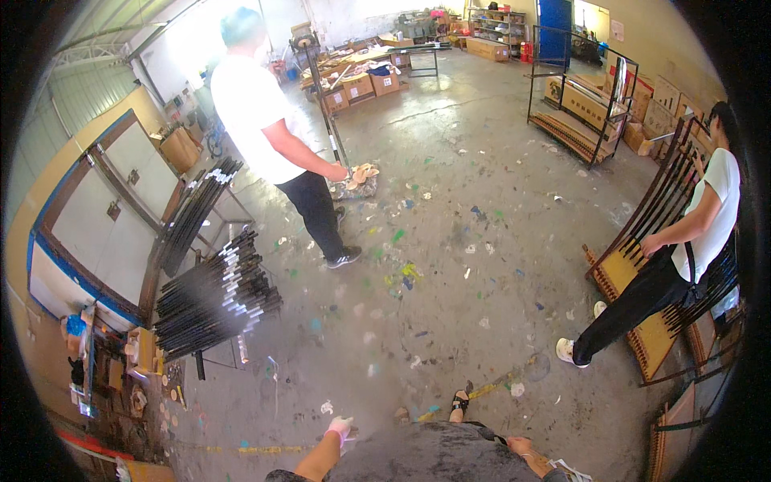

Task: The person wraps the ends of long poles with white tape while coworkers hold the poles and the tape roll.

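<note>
My left hand (341,426), in a pale glove, hangs at the lower edge beside my dark grey top (426,454). Its fingers look bent, but blur hides whether they close on anything. On the other side my bare right hand (520,447) is low against the top, its fingers mostly hidden. Light strips (569,468) show by the right forearm; whether I hold them cannot be told. Nearest on my left lies a stack of black rods (213,301) with white bands. One sandalled foot (459,406) shows on the littered floor (434,321).
A person in white (261,104) stands ahead left, holding a long-handled tool above a pile. At right, another person (699,217) handles black rods on a slanted rack (634,289). A metal frame cart (582,100) stands behind. Cardboard boxes (361,87) lie at the back.
</note>
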A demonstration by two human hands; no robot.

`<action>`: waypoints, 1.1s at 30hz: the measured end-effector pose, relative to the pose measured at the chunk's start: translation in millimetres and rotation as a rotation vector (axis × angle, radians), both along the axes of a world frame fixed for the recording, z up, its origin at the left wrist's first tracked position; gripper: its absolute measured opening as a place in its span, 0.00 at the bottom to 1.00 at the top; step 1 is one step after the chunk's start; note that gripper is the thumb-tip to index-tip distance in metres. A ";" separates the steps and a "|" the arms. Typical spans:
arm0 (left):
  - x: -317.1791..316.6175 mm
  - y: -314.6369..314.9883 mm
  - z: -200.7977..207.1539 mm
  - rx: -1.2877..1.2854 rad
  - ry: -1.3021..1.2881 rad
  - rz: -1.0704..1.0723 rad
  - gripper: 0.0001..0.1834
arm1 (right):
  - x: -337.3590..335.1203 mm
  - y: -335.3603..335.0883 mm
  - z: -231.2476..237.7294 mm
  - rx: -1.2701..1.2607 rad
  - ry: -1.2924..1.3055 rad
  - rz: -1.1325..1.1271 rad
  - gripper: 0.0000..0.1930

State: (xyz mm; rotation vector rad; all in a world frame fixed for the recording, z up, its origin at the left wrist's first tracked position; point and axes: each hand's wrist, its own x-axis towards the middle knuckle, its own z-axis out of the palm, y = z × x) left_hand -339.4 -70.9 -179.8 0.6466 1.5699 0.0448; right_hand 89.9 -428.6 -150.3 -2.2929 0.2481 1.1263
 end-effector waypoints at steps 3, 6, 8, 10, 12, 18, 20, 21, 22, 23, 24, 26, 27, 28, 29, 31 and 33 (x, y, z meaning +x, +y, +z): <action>7.4 3.3 -2.0 0.002 -0.009 -0.026 0.21 | 8.1 -18.4 -55.1 -0.072 -0.238 0.478 0.12; 30.5 16.8 2.6 -0.002 0.004 0.111 0.21 | 25.6 -9.6 -86.0 0.004 -0.266 0.593 0.11; 51.4 34.0 10.4 0.080 -0.059 0.009 0.23 | 41.1 -0.4 -107.6 0.089 -0.224 0.492 0.10; 67.1 54.4 17.4 0.184 -0.115 -0.082 0.24 | 53.4 11.1 -128.1 0.208 -0.179 0.385 0.09; 85.6 78.5 19.1 0.374 -0.125 -0.235 0.22 | 63.9 16.3 -136.7 0.402 -0.117 0.258 0.09; 192.2 139.2 167.5 0.860 0.021 -0.423 0.15 | 96.6 -1.9 -174.7 0.377 -0.067 0.388 0.09; 206.6 150.1 237.8 1.129 0.048 -0.440 0.26 | 93.4 3.6 -170.3 0.391 0.031 0.260 0.11; 217.9 150.8 275.3 1.254 0.068 -0.449 0.23 | 86.8 3.6 -161.7 0.482 0.124 0.095 0.12; 229.1 153.9 305.2 1.380 0.090 -0.459 0.20 | 81.2 9.1 -154.6 0.350 -0.078 0.389 0.11; 233.5 162.1 319.9 1.534 0.172 -0.502 0.22 | 75.0 16.3 -147.3 0.213 -0.280 0.678 0.10; 238.4 170.0 332.6 1.681 0.251 -0.547 0.25 | 72.3 19.1 -143.2 0.061 -0.485 0.958 0.10; 258.1 179.2 379.7 1.843 0.328 -0.561 0.27 | 83.1 -12.9 -178.8 0.076 -0.409 0.819 0.09; 261.6 191.4 394.4 1.905 0.359 -0.543 0.27 | 92.1 -29.4 -198.2 0.082 -0.382 0.754 0.08; 268.5 202.9 409.6 1.979 0.427 -0.551 0.28 | 87.4 -23.5 -192.5 0.099 -0.364 0.738 0.08; 274.2 219.9 418.3 2.052 0.518 -0.584 0.29 | 83.3 -16.2 -179.4 0.097 -0.383 0.777 0.07; 285.4 254.9 436.5 2.102 0.669 -0.621 0.29 | 79.3 -6.0 -156.5 0.078 -0.475 0.888 0.07; 295.9 291.5 450.1 2.115 0.825 -0.660 0.29 | 76.4 -1.7 -138.0 0.041 -0.618 1.024 0.06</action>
